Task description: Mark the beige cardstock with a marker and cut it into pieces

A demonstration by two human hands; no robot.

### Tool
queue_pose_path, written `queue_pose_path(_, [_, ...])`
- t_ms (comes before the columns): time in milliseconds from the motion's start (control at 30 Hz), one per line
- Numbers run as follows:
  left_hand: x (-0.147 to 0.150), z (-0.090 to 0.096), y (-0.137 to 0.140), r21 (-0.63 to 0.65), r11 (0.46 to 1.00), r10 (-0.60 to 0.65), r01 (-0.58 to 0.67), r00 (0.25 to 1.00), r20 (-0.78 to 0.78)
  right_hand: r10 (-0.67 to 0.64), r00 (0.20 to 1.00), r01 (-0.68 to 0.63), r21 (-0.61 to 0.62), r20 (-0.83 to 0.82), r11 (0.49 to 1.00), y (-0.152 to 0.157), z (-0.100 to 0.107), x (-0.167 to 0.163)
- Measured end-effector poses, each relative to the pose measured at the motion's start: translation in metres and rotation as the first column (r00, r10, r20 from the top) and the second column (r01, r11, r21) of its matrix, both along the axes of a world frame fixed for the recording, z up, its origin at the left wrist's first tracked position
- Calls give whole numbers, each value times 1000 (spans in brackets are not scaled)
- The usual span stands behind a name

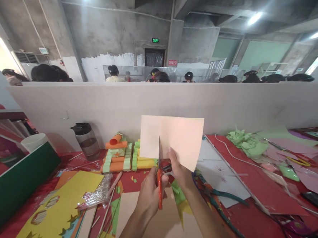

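Observation:
Red-handled scissors [159,189] are gripped in my left hand [149,193], their blades pointing up and away from me. The blades lie at the lower edge of a sheet of pale peach paper [185,131], partly overlapping it. My right hand [180,171] pinches that sheet near its lower middle, thumb on the near face. The sheet is held up off the table, tilted, with a faint crease down it. Below my hands lies more peach paper [154,219]. Behind the raised sheet stand small models of rolled orange paper [117,159] and yellow paper [145,163].
A water bottle [87,141] stands at the back left, near a green board [23,184]. Cut yellow paper [61,196] lies at left. Teal-handled pliers [228,197] are right of my arm. Crumpled green paper [243,142] sits at right. A white partition [228,107] closes the back.

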State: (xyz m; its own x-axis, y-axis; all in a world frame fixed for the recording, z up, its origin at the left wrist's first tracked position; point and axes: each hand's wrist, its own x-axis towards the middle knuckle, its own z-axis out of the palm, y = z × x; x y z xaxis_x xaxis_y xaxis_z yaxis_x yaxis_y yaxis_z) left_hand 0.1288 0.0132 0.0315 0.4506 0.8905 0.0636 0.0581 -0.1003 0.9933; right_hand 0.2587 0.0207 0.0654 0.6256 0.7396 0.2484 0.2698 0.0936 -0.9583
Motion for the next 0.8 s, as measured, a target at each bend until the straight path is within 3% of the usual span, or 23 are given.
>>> queue_pose_path(267, [-3,-3,2,33,999,-28,27,1000,14,157,988,-157,-48,-10,986,-8,17,-3])
queue_pose_path(467, [-2,-5,4,8,999,-31,31,1000,3,47,998,-49,-57,-32,997,-3,6,-1])
queue_pose_path(800, [0,1,3,-67,997,-37,38,999,15,29,999,-32,-68,-43,997,-2,3,1])
